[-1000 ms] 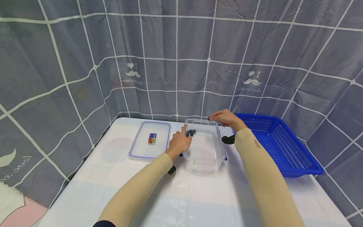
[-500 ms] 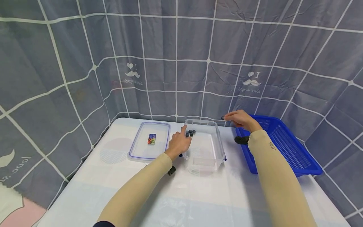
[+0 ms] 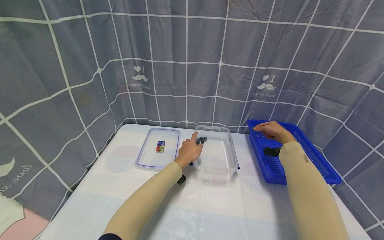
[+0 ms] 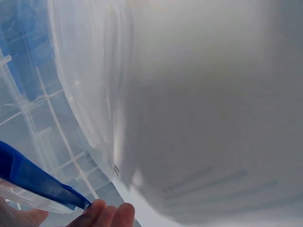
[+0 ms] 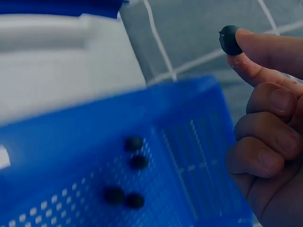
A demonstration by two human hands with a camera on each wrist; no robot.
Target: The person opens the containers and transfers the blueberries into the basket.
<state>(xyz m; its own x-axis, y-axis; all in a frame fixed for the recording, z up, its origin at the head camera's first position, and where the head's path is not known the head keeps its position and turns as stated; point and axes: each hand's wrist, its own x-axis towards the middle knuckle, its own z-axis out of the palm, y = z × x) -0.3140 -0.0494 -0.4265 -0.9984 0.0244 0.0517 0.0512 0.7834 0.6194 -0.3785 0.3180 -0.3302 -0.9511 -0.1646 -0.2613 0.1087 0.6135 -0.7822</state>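
My right hand (image 3: 268, 129) hovers over the far left corner of the blue basket (image 3: 318, 158) and pinches a dark blueberry (image 3: 253, 128) at its fingertips. The right wrist view shows that blueberry (image 5: 229, 39) between thumb and forefinger of the right hand (image 5: 265, 118), above several berries (image 5: 130, 172) lying on the basket's floor (image 5: 71, 165). My left hand (image 3: 189, 148) holds the left rim of the clear plastic container (image 3: 223, 161), forefinger stretched along it. A small cluster of blueberries (image 3: 202, 140) lies in the container's far left corner. The left wrist view shows only the container's wall (image 4: 94, 94) and fingertips (image 4: 109, 215).
The container's clear lid (image 3: 150, 156) with a blue edge lies flat to the left, a small coloured sticker (image 3: 160, 146) on it. A white table (image 3: 192, 206) carries everything. A grey checked curtain (image 3: 186, 60) hangs close behind and around it.
My right hand has carried the pinched blueberry rightward from the container's far rim to over the blue basket. The left hand and container have stayed put.
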